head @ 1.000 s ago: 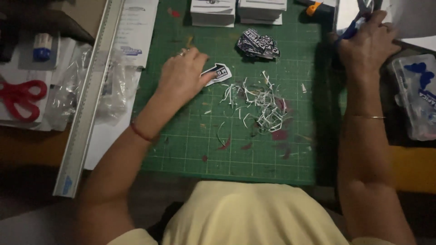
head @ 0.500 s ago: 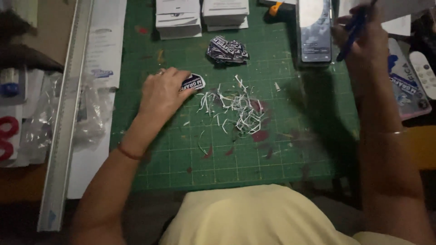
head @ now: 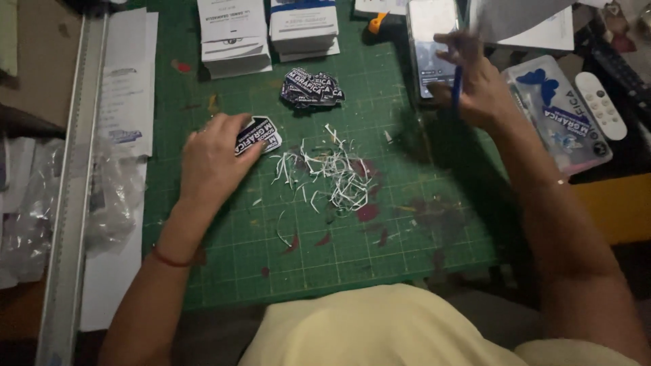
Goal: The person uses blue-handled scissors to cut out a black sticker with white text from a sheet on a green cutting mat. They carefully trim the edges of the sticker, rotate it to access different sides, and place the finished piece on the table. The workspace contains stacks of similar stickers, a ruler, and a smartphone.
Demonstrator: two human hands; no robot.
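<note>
1. The sticker (head: 259, 135), a flat die-cut piece in black with white edging, lies on the green cutting mat (head: 420, 251). The left hand (head: 213, 159) presses on its left part with fingers flat, not closed around it.
2. The right hand (head: 475, 85) has its grip clenched on a slim blue knife (head: 457, 88), held upright over the mat's far right edge.
3. Since half a second ago the right hand has dropped lower and further in from the tabletop's far right, now beside the phone (head: 430, 41); the left hand and sticker have kept their place on the mat.
4. Just right of the sticker sits a loose tangle of thin white paper trimmings (head: 332, 173), curled and criss-crossed.
5. Beyond it, near the mat's far side, a small pile of cut stickers (head: 312, 88) overlaps untidily, same black and white.
6. The mat is matte, printed with a fine grid, and marked with dull red blotches.
7. At the far edge stand two white card stacks (head: 234, 34), squared and blocky.
8. A long pale metal ruler (head: 71, 203) runs down the left side, with crinkled clear plastic bags (head: 112, 196) beside it.
9. To the right lies a glossy clear packet (head: 556, 115) with blue butterfly shapes, and next to it a white remote (head: 600, 105).
</note>
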